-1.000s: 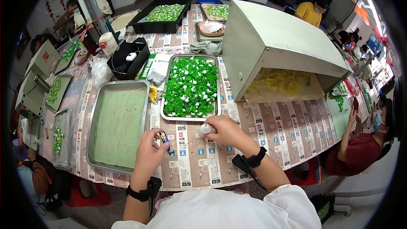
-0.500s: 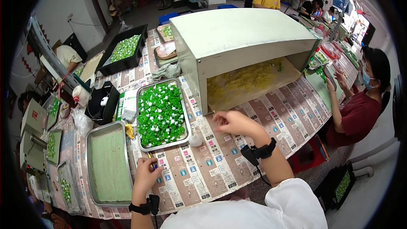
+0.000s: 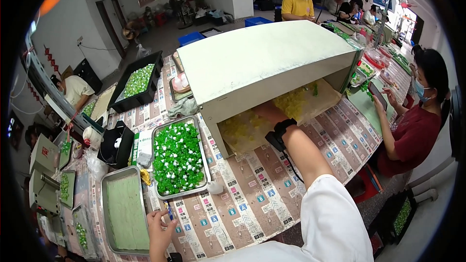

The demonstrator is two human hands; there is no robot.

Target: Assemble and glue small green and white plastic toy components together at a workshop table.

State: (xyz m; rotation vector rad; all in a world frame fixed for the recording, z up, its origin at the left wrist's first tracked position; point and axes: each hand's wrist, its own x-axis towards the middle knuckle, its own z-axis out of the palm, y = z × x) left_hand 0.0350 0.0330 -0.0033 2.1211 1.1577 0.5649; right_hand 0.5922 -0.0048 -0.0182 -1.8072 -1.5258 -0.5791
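Note:
My right hand [image 3: 268,111] reaches under the hood of a cream metal box [image 3: 272,63], among yellow translucent pieces [image 3: 291,104] spread on a pale sheet. Its fingers are hidden by the dim light and the box's front. At the table's near edge, my left hand [image 3: 159,229] pinches a slim blue-and-yellow tool [image 3: 168,209], whose exact kind is unclear. Just beyond that hand stands a metal tray [image 3: 206,165] heaped with green and white pieces [image 3: 177,157]. To its left lies a metal tray lined in pale green [image 3: 126,208].
A small whitish cup [image 3: 215,187] sits by the full tray's corner. Behind are a black crate [image 3: 158,75] of green pieces, a grey cloth [image 3: 182,108] and a black box [image 3: 115,145]. A co-worker in a maroon shirt [image 3: 412,133] sits at right.
My right hand has moved forward from the open table into the box. My left hand stays near the tray corner with the slim tool. The whole view has shifted slightly.

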